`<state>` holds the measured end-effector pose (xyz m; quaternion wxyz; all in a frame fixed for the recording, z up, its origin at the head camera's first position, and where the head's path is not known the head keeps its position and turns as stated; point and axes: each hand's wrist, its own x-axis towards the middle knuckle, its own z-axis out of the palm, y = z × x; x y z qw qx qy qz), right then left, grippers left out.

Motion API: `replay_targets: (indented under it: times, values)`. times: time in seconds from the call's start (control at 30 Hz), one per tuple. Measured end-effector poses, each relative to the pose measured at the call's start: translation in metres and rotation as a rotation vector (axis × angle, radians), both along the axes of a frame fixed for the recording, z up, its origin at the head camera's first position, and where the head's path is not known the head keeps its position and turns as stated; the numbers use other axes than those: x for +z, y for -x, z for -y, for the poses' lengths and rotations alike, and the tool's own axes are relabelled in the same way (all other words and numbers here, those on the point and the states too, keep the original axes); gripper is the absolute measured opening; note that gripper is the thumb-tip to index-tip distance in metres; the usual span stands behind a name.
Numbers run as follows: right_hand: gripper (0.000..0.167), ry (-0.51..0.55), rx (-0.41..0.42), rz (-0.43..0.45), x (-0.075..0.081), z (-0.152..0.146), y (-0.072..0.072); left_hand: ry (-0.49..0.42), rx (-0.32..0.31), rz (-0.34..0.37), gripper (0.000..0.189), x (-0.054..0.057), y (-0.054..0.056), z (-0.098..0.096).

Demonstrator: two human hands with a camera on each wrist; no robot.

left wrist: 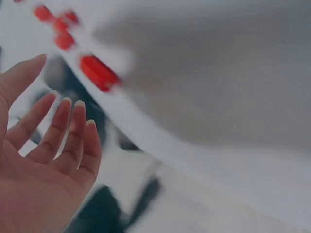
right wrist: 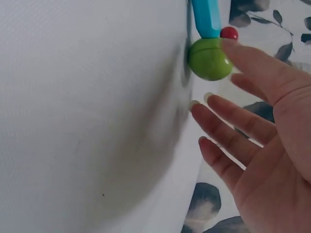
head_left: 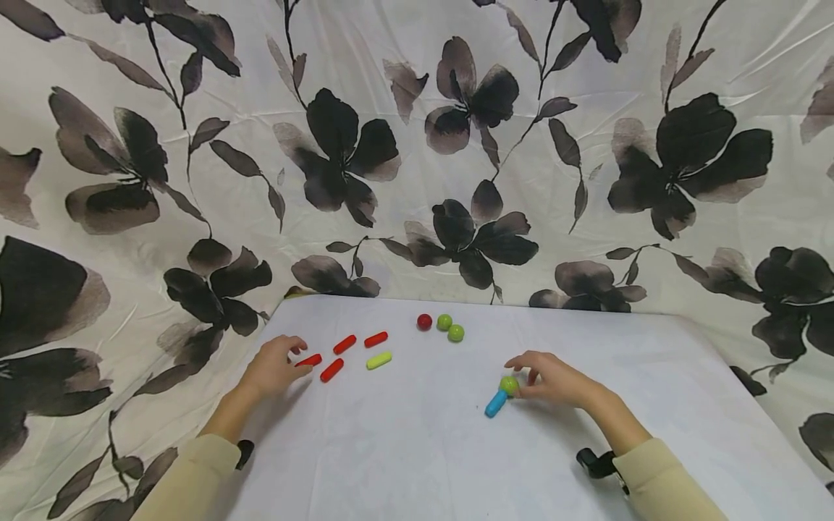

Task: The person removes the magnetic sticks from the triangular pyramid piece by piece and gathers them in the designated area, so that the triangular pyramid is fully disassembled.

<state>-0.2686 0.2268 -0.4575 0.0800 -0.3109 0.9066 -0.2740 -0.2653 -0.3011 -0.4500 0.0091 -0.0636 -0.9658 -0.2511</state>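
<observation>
At the left side of the white table, my left hand (head_left: 268, 367) is held with fingers apart around a short red stick (head_left: 309, 360). In the left wrist view that red stick (left wrist: 98, 73) lies beyond the fingertips, outside the palm. My right hand (head_left: 554, 380) is at a green ball (head_left: 510, 386), which sits against the end of a blue stick (head_left: 496, 404). The right wrist view has the thumb overlapping the edge of the green ball (right wrist: 210, 60), while the other fingers are spread below it. The blue stick (right wrist: 206, 19) extends upward from the ball there.
Several more red sticks (head_left: 344, 344) and a yellow-green stick (head_left: 379, 360) lie right of the left hand. Farther back are a red ball (head_left: 425, 322) and two green balls (head_left: 456, 333). A flowered cloth (head_left: 391, 145) hangs behind the white table (head_left: 417, 449).
</observation>
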Motion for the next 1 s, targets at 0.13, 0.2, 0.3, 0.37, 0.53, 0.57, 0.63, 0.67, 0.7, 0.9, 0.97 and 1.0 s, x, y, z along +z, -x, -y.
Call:
replay_targets:
  times: [0.13, 0.2, 0.3, 0.37, 0.53, 0.57, 0.63, 0.67, 0.7, 0.9, 0.97, 1.0]
  values:
    - [0.039, 0.017, 0.067, -0.041, -0.005, 0.002, 0.001, 0.008, -0.074, -0.025, 0.037, 0.01, -0.007, -0.039]
    - [0.034, 0.015, 0.079, -0.057, -0.007, 0.003, 0.002, 0.008, -0.107, -0.015, 0.035, 0.013, -0.01, -0.061]
    - [0.03, 0.013, 0.074, -0.045, -0.01, 0.005, 0.005, -0.013, -0.165, 0.013, 0.035, 0.016, -0.015, -0.093]
    - [0.03, 0.007, 0.055, -0.033, -0.011, 0.005, 0.007, -0.036, -0.213, 0.043, 0.034, 0.016, -0.017, -0.112]
    - [0.026, 0.022, 0.021, -0.023, -0.012, 0.005, 0.01, -0.086, -0.335, 0.128, 0.033, 0.01, -0.015, -0.153]
    - [0.025, 0.028, 0.013, -0.018, -0.012, 0.005, 0.011, -0.091, -0.356, 0.143, 0.033, 0.008, -0.014, -0.161]
    - [0.024, 0.039, 0.003, -0.01, -0.013, 0.005, 0.011, -0.093, -0.394, 0.16, 0.033, 0.003, -0.011, -0.176]
    - [0.024, 0.043, -0.004, -0.004, -0.013, 0.006, 0.012, -0.093, -0.411, 0.169, 0.034, 0.001, -0.01, -0.183]
    - [0.023, 0.047, -0.002, -0.005, -0.013, 0.006, 0.012, -0.094, -0.43, 0.175, 0.034, -0.002, -0.009, -0.19]
    - [0.022, 0.061, -0.023, 0.008, -0.015, 0.009, 0.012, -0.112, -0.5, 0.235, 0.038, -0.013, -0.005, -0.229]
    - [0.023, 0.062, -0.033, 0.016, -0.015, 0.009, 0.012, -0.13, -0.494, 0.251, 0.038, -0.016, -0.004, -0.239]
    - [0.023, 0.062, -0.038, 0.019, -0.016, 0.009, 0.012, -0.142, -0.487, 0.257, 0.037, -0.017, -0.003, -0.244]
